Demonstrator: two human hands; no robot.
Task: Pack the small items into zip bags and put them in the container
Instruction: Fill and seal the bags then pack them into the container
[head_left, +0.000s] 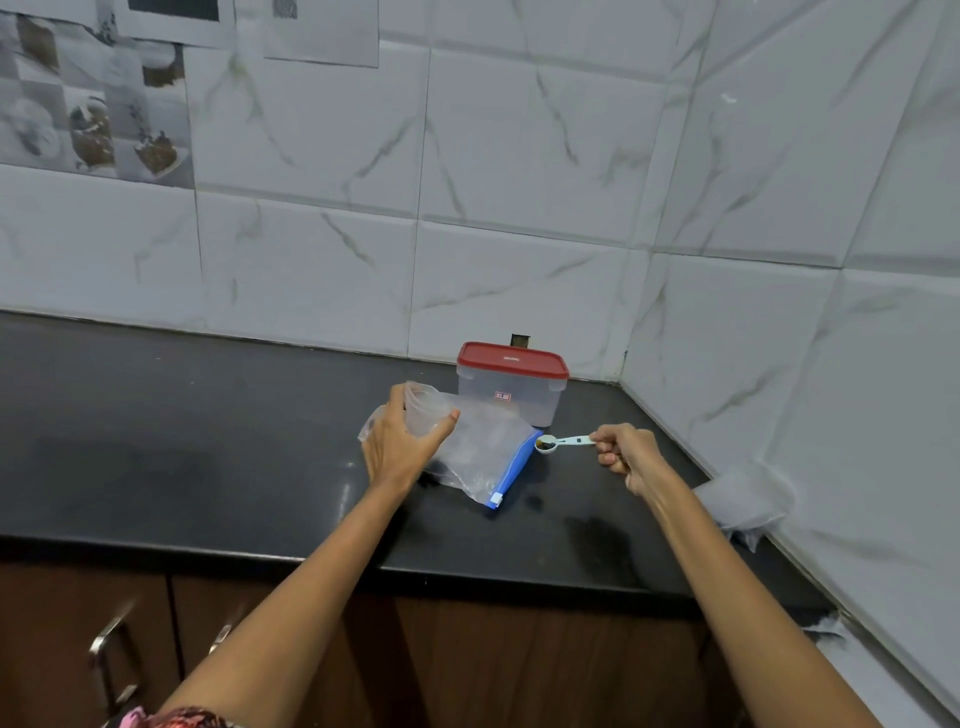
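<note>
right hand (623, 453) pinches the spoon (563, 443), left hand (402, 446) grips the zip bag (478, 447) — hold its mouth wide, tip slowly — container (511, 392) lidded.

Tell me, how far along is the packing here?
Early. In hand: the right hand holds a small spoon carrying something dark at the blue zip edge of the zip bag, while the left hand grips a clear cup. Left: sealing the bag and opening the red-lidded container, which is closed.
</note>
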